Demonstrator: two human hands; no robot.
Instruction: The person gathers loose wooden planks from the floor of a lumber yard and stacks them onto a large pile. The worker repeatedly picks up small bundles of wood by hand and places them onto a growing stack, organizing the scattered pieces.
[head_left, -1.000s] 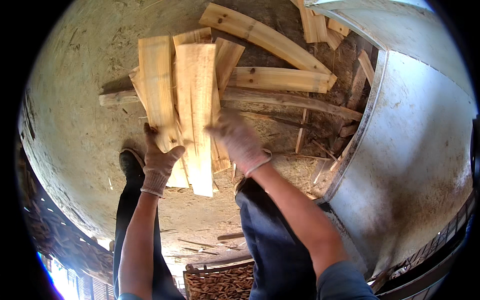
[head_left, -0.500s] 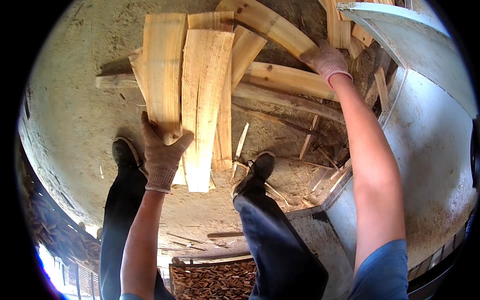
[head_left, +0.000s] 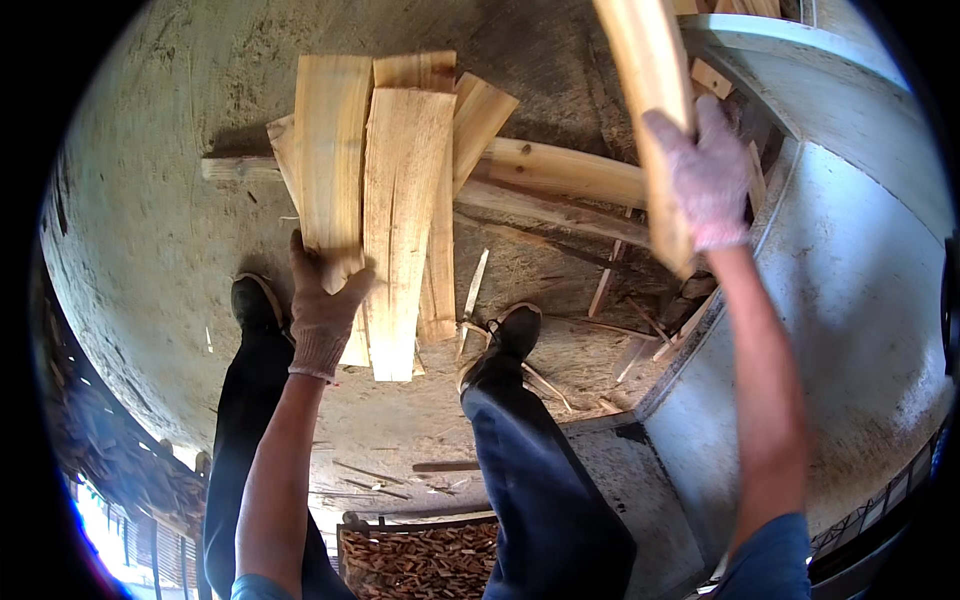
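My left hand [head_left: 325, 310], in a pale work glove, spans the lower part of a wooden plank [head_left: 332, 150], fingers along its left edge and thumb at its right. This plank belongs to a loose stack; a cracked plank [head_left: 405, 200] lies beside it on top, with other planks partly hidden beneath. My right hand [head_left: 708, 175], gloved too, is closed on a separate long plank [head_left: 655, 110], the thumb across its face. That plank is raised and slants up past the top edge of the view, so its far end is hidden.
Under the stack run a knotty board [head_left: 570, 170] and a rough timber [head_left: 240, 169]. A pale metal panel [head_left: 840, 270] walls the right side. Wood splinters [head_left: 475, 290] litter the ground around my shoes. A crate of wood chips [head_left: 420, 560] stands at the bottom.
My right hand has drawn its plank away from the pile to the right, turning it from slanting to nearly upright in view. My left hand stays on the stack.
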